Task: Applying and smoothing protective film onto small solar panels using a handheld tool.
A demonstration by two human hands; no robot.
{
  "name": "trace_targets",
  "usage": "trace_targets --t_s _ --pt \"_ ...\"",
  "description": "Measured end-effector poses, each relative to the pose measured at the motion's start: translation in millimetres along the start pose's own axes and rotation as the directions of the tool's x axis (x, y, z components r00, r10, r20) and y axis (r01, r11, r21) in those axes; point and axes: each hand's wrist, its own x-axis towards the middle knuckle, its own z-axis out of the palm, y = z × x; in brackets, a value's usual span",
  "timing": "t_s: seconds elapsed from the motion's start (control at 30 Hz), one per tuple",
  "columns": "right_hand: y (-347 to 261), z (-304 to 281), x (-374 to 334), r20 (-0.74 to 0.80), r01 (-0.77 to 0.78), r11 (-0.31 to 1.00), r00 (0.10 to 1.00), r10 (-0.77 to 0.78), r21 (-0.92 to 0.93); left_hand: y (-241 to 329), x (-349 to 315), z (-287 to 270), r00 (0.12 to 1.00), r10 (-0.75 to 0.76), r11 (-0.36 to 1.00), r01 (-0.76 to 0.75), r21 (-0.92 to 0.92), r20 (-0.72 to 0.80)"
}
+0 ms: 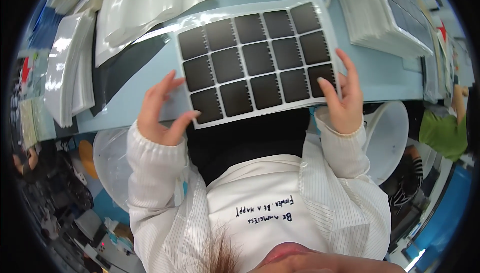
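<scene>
A white sheet [246, 82] carries rows of dark, nearly square pieces, each with a toothed edge on one side. It is held slightly tilted at the table's near edge, its right end farther away. My left hand [161, 110] pinches the sheet near its lower left corner, thumb at the corner and fingers along the left edge. On the opposite side my right hand [346, 95] grips the right edge, with its thumb over a dark piece in the lower right and its fingers at the edge. What lies under the sheet is hidden.
Stacks of white sheets stand at the left [67, 68] and far right [367, 28] of the light blue table [395, 84]. Glossy white film [150, 3] and black material [131, 75] lie at the far left. Whitish round bins [392, 133] flank me; other people sit beyond.
</scene>
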Motion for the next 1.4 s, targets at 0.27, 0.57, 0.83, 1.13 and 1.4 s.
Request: trace_targets --t_s 0.27,0.57,0.83,1.13,1.4 --pt "6 0 2 0.007 -0.097 0.977 0.995 0.097 0.188 -20 -13 11 0.958 0.282 0.947 -0.286 0.147 0.045" --pt "20 -12 7 0.097 -0.238 0.926 0.971 0.219 0.292 -20 -8 15 0.951 0.307 0.949 -0.303 0.087 -0.038" --pt "33 -25 7 0.176 -0.216 0.885 0.972 0.156 0.413 -19 1 22 0.932 0.344 0.939 -0.339 0.058 -0.116" --pt "29 -21 11 0.123 -0.205 0.882 0.978 0.168 0.425 -30 9 21 0.89 0.453 0.821 -0.435 0.371 0.041" --pt "27 -14 8 0.09 -0.189 0.916 0.982 0.168 0.353 -36 0 13 0.877 0.478 0.813 -0.465 0.349 0.055"
